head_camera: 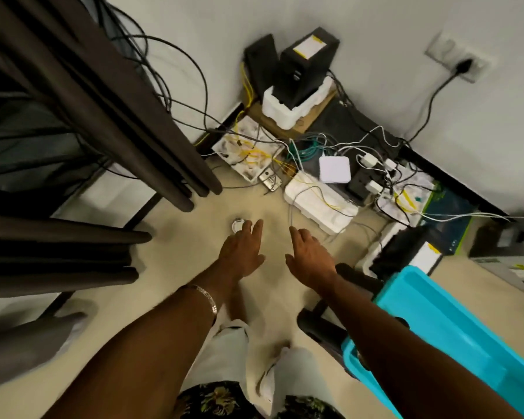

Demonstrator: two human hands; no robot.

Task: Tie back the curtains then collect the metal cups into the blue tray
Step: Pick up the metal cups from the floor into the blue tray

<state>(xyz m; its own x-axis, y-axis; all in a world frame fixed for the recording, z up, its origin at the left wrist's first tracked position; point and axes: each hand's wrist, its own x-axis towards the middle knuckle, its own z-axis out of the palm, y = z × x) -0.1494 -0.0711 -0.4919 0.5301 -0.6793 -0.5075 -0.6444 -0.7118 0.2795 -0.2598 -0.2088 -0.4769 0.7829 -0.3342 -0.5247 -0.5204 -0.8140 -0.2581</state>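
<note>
Both hands are spread open and hold nothing. The left hand (241, 252) reaches over a metal cup (238, 225) on the floor (170, 297); the right hand (310, 252) hovers beside it. The blue tray (454, 322) sits near right

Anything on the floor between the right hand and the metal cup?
Only the left hand, its fingertips at the metal cup; the right hand is beside it over bare floor, head view.

We have one wide-angle view from the head, looking steeply down at the floor (170, 267) from standing height, facing a wall corner; our forearms reach forward from the lower edge.
</note>
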